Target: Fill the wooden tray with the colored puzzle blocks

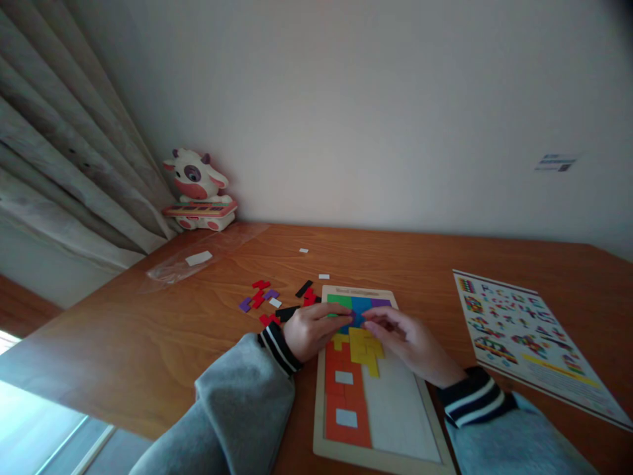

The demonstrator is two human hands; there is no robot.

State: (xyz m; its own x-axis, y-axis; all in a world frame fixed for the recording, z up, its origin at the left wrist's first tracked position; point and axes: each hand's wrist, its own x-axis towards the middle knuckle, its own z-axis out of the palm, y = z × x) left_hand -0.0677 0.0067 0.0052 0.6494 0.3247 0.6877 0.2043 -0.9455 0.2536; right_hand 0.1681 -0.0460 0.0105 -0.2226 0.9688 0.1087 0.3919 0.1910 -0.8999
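Note:
A framed wooden puzzle board (405, 412) lies on the table under my hands. My left hand (312, 328) reaches over its upper left part, thumb and fingertips close together at the blue pieces (361, 307). Facing it, my right hand (409, 343) has its curled fingers and thumb nearly meeting at the same blue area. A trace of purple shows by the fingertips, but what they pinch is too small to make out. Below them, yellow pieces (364, 345) overlap loosely, and orange pieces (346, 397) line the left side. Green (339, 301) and purple pieces (380, 303) fill the top.
Loose red, purple and black pieces (258, 300) lie left of the board. A printed pattern sheet (524, 336) is at the right. Behind are a cow toy with a keyboard (200, 191), a clear plastic bag (173, 270) and small white slips (324, 276). A curtain (64, 145) hangs left.

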